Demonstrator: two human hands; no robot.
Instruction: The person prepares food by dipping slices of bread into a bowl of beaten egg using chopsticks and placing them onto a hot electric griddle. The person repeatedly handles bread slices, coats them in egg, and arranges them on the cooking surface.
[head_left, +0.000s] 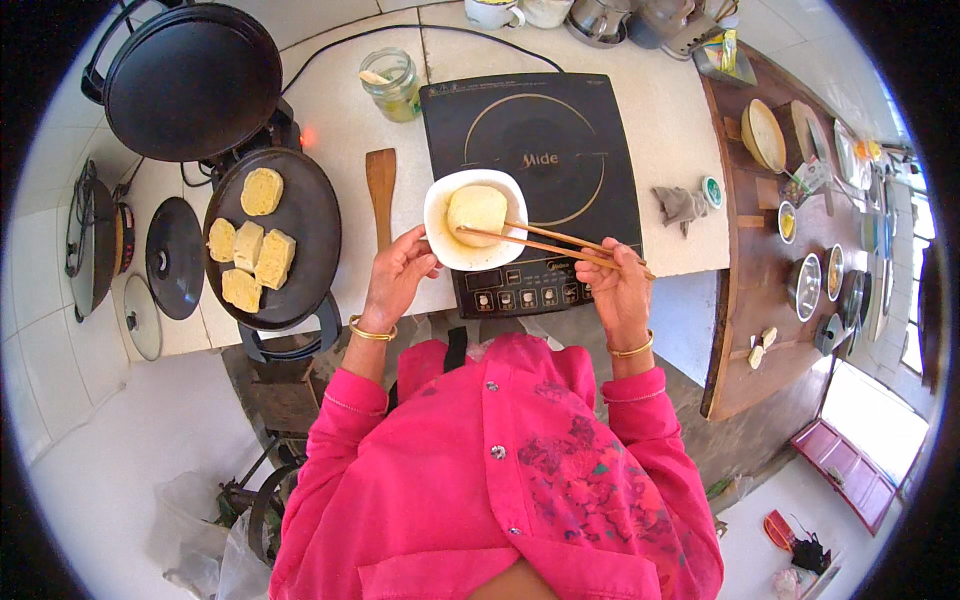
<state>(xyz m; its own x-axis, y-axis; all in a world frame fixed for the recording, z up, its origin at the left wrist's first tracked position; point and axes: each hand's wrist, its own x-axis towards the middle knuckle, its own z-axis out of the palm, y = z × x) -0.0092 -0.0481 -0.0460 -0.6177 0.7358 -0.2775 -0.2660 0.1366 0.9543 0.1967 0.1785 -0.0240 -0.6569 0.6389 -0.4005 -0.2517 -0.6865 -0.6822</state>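
My left hand grips the left rim of a white square bowl over the front of a black induction cooker. A round, pale yellow slice of bread or bun lies in the bowl. My right hand holds a pair of wooden chopsticks, whose tips meet the slice. To the left, several yellowish slices lie on the lower plate of an open electric griddle. A wooden spatula rests on the counter between the griddle and the bowl.
The griddle's raised lid stands at the back left. An open glass jar is behind the spatula. A black cable runs along the back. Pan lids lie at far left. On the right, a wooden table holds metal bowls and a knife.
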